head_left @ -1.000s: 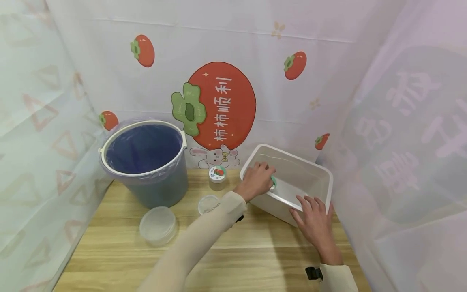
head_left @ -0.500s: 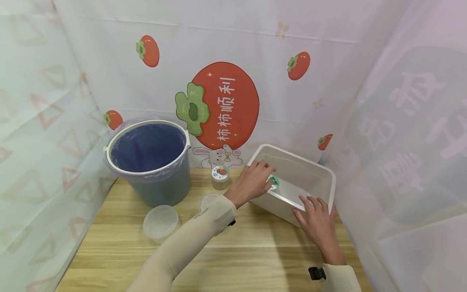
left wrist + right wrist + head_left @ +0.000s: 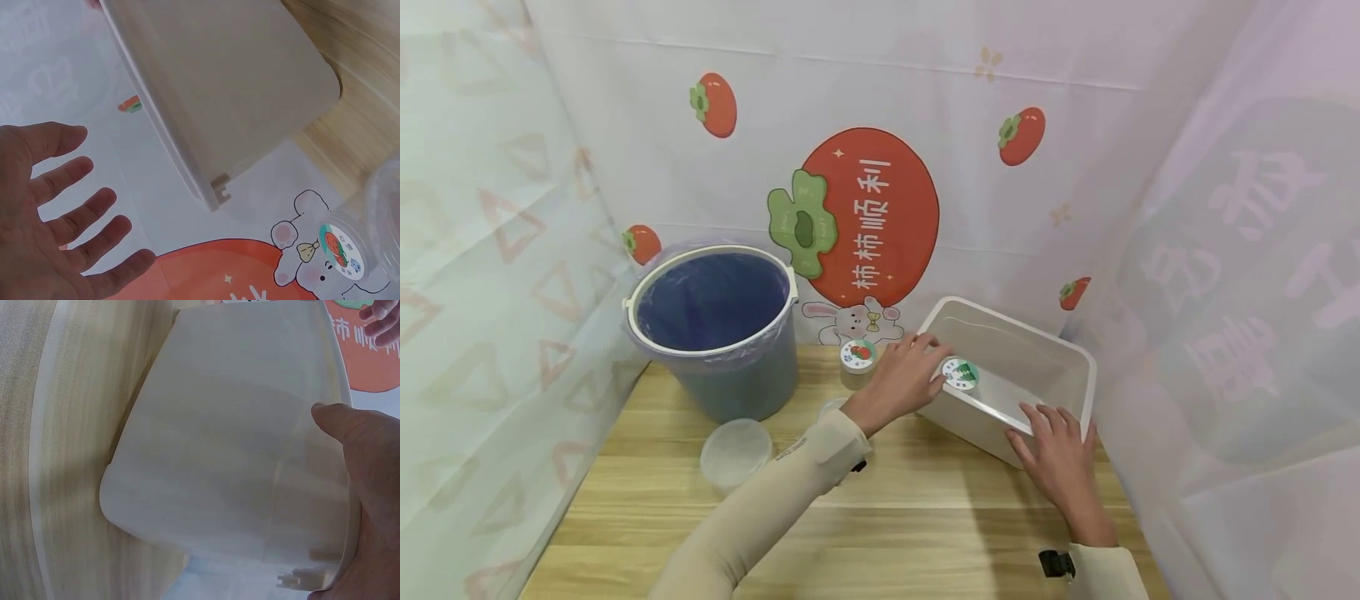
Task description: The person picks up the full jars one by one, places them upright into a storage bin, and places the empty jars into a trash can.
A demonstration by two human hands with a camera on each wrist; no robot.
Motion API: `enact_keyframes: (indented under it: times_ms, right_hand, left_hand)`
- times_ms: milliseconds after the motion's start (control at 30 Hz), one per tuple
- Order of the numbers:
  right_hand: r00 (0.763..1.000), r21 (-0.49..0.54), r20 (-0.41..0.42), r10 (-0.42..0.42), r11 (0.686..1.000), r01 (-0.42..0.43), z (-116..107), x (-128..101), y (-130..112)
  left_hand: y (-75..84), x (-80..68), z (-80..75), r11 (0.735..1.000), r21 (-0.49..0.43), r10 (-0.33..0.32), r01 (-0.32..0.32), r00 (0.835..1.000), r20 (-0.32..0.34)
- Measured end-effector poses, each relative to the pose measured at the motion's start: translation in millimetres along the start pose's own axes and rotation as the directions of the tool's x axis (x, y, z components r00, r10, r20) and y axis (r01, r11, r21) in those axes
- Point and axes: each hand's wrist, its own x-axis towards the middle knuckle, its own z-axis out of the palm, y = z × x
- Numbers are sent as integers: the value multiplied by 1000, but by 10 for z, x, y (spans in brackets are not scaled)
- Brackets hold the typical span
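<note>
The person's left hand (image 3: 898, 379) hangs above the left end of a white rectangular plastic bin (image 3: 966, 417), its fingers spread and apart, holding nothing. The right hand (image 3: 1060, 458) grips the bin's near rim toward the right end, thumb against the outer wall and fingers over the edge.

Inside the bin, near its left end and just beside the left hand, sits a round jar with a white-and-green lid (image 3: 960, 375), lid up; its label has small writing too fine to read. A second clear round jar with a red-fruit label (image 3: 857, 364) stands on the wood-grain table (image 3: 925, 542), left of the bin; its small characters are also unreadable.

Farther left is a blue-grey bucket (image 3: 745, 383) with a translucent purple liner; nearer stands a clear round plastic container (image 3: 736, 450). On the far white cloth backdrop (image 3: 925, 75), a large red persimmon print reads 柿柿顺利, bottom to top.
</note>
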Motion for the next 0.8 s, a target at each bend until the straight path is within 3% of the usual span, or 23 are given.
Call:
enact_keyframes:
  times_ms: [600,800]
  right_hand:
    - [999,7,45,22,1000,-23,-30,4,3]
    - [998,4,62,26,1000,-27,-32,-1,2]
  left_hand:
    - [-239,-366,-69,998,-24,-51,51,998,-30]
    - [-332,-508,-123,999,14,-48,49,998,-44]
